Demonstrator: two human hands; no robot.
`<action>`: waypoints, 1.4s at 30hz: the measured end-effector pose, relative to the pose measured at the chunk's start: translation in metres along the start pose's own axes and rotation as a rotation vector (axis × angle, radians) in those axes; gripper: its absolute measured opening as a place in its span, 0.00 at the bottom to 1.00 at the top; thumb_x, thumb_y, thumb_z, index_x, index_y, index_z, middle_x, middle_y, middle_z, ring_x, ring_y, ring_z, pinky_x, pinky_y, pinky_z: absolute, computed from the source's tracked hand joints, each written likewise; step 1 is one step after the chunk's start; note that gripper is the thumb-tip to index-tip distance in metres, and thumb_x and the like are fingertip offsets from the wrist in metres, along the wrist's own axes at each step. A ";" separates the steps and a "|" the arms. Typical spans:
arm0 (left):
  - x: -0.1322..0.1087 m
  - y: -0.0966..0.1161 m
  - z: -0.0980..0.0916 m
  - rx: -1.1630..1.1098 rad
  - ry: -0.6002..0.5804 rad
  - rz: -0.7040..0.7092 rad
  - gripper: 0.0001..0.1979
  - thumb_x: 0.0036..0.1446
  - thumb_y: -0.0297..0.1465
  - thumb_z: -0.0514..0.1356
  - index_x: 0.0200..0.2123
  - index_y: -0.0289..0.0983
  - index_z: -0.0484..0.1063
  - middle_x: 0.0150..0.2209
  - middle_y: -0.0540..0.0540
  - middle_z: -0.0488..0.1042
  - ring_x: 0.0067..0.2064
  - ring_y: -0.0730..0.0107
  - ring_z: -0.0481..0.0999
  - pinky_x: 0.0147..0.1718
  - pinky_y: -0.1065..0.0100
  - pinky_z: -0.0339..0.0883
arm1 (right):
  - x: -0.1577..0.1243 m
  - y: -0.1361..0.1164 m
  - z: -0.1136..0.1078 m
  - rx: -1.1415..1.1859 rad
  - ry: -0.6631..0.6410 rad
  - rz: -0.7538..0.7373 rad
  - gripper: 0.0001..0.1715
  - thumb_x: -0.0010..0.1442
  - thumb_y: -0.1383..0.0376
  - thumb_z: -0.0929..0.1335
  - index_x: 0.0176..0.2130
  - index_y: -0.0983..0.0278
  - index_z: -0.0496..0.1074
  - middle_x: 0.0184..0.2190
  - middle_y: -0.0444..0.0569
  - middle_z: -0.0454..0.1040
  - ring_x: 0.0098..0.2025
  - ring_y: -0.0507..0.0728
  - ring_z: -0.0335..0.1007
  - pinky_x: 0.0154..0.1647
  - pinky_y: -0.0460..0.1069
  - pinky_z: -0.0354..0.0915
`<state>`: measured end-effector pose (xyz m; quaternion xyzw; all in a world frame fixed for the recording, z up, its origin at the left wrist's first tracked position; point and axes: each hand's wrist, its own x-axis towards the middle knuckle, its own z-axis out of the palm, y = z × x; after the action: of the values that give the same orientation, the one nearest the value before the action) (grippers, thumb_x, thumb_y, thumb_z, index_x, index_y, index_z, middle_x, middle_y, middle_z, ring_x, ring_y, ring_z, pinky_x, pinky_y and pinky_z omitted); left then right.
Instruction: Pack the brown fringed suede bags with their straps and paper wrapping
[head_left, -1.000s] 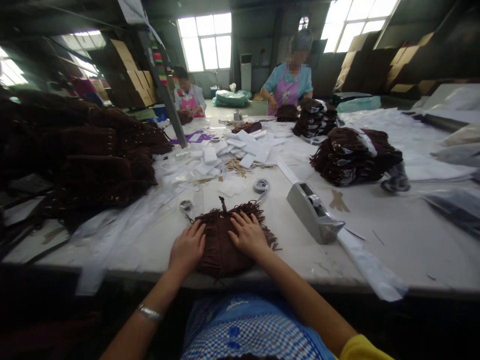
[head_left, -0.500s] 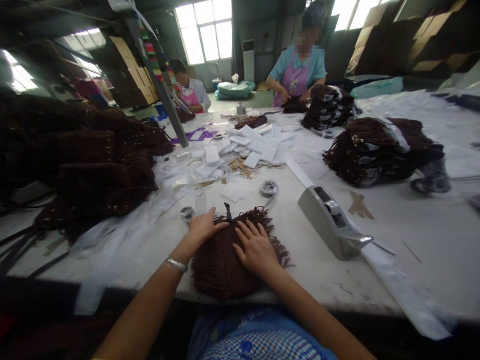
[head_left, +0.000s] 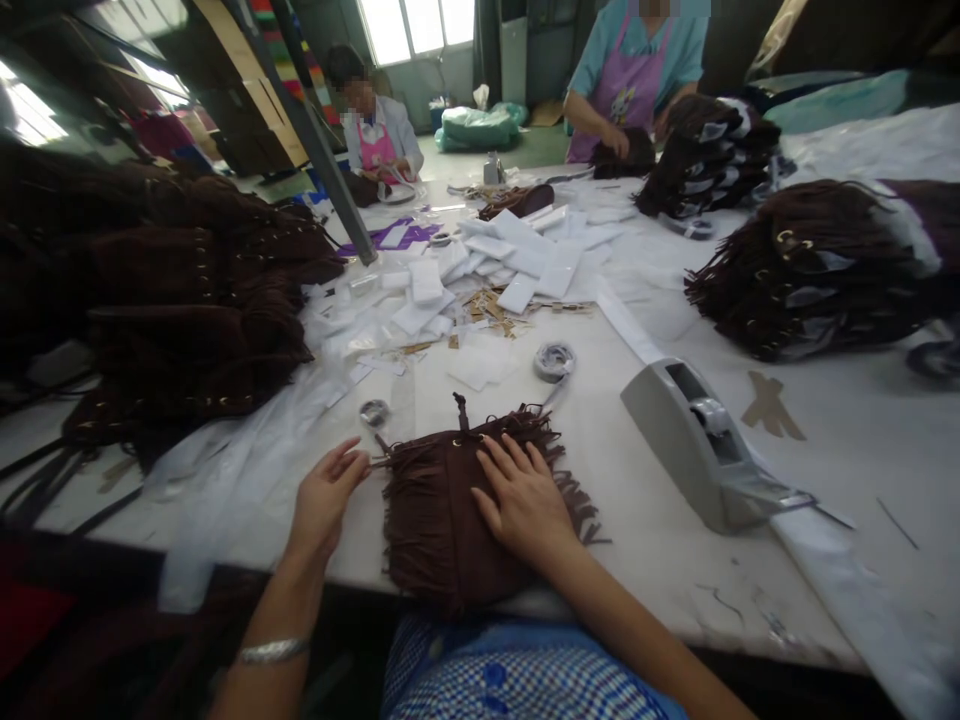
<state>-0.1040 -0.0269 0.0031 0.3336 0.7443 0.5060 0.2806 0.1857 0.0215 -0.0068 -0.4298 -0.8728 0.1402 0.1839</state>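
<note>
A dark brown fringed bag (head_left: pixel 431 510) lies flat at the table's near edge, with metal eyelets and a short knotted cord along its far edge. My right hand (head_left: pixel 525 495) rests flat on its right half, fingers spread. Beside its upper left corner is my left hand (head_left: pixel 326 495), thumb and fingers drawn together. Thin brown strands of fringe reach from the bag to those fingertips and appear pinched there. Just beyond the left hand sits a small roll of tape (head_left: pixel 373 412). Another ring-shaped roll (head_left: pixel 555 362) lies past the bag.
A grey tape dispenser (head_left: pixel 705 440) stands to the right. Brown bags are heaped at left (head_left: pixel 165 350) and stacked at right (head_left: pixel 825 270). White foam pieces (head_left: pixel 517 255) cover the table's middle beside a slanting metal post (head_left: pixel 319 130). Two co-workers handle brown items across the table.
My left hand has moved left off the bag's top to its upper left corner, and its fingers have drawn together. My right hand stays on the bag. The view has tilted down.
</note>
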 end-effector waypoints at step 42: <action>-0.128 0.000 0.098 0.891 -0.243 0.881 0.25 0.66 0.39 0.53 0.63 0.37 0.64 0.66 0.37 0.59 0.68 0.48 0.56 0.62 0.45 0.56 | 0.036 0.022 -0.030 -0.180 0.108 -0.115 0.22 0.66 0.69 0.64 0.57 0.58 0.70 0.65 0.49 0.63 0.68 0.61 0.53 0.67 0.58 0.53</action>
<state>0.0490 -0.0714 -0.0192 0.7481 0.6391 0.1746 -0.0372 0.1945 0.0659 0.0186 -0.4005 -0.8940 0.0271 0.1990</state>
